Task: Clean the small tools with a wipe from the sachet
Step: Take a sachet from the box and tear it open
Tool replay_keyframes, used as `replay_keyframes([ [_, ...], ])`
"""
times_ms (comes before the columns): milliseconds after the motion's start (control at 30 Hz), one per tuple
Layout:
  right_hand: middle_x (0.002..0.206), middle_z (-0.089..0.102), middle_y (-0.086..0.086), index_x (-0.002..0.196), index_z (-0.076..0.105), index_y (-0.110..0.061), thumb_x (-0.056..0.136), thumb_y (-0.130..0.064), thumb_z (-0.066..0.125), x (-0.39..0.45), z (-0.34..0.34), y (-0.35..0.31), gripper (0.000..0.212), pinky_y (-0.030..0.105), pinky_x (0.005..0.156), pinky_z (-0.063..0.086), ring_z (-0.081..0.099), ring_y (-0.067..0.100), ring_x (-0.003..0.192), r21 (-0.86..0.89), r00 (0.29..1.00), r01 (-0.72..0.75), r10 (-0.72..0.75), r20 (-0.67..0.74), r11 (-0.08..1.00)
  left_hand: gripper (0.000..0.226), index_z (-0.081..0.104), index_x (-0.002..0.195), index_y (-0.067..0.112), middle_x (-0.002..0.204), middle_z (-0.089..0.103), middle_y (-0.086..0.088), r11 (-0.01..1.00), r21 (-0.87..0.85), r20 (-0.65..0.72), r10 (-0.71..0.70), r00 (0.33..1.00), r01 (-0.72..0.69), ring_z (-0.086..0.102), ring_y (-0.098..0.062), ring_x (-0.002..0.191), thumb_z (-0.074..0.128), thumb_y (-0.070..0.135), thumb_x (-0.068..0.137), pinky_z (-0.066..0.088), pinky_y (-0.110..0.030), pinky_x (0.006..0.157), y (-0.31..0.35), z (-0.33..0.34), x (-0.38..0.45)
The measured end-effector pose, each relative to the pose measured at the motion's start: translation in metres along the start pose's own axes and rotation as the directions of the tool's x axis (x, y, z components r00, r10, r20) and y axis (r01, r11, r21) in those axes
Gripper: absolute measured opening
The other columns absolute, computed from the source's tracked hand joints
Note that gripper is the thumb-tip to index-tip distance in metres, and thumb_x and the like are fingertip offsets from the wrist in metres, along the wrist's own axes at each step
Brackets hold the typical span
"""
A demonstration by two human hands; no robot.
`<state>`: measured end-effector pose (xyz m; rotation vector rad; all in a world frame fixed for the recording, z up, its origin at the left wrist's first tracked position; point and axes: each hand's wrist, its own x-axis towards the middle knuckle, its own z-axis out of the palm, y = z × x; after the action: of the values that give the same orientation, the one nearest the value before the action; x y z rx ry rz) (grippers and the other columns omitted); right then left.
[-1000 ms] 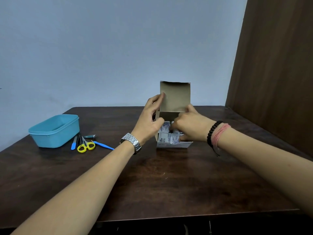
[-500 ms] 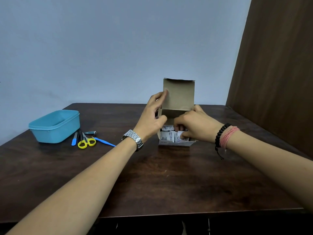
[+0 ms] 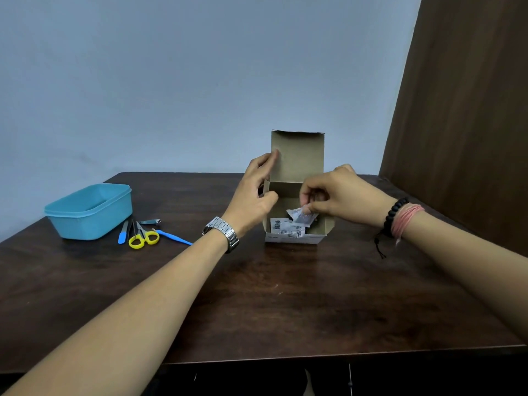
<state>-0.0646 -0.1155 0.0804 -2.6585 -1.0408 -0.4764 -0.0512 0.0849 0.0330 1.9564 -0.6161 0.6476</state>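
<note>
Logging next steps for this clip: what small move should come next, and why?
Probably lift the sachet clear of the box: the right hand pinches it just above the other sachets, while the left hand steadies the box's open flap. The small tools lie untouched.

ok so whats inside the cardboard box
White printed sachets lie inside the open cardboard box; the right hand pinches one sachet above them. The front wall hides how many lie deeper.
</note>
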Motion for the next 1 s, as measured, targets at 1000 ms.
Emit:
replay_keyframes([
  [1000, 0.086, 0.070, 0.011, 0.093, 0.043, -0.019, 0.104, -0.015, 0.038, -0.011, 0.047, 0.044, 0.013, 0.019, 0.048, 0.042, 0.064, 0.012, 0.058, 0.943, 0.773, 0.166, 0.555, -0.307, 0.290, 0.062, 0.045, 0.140, 0.023, 0.129, 0.059, 0.006, 0.844, -0.456, -0.030, -0.332, 0.943, 0.282, 0.059, -0.009, 0.118, 0.055, -0.009, 0.088, 0.052, -0.022, 0.088, -0.037, 0.008, 0.001],
])
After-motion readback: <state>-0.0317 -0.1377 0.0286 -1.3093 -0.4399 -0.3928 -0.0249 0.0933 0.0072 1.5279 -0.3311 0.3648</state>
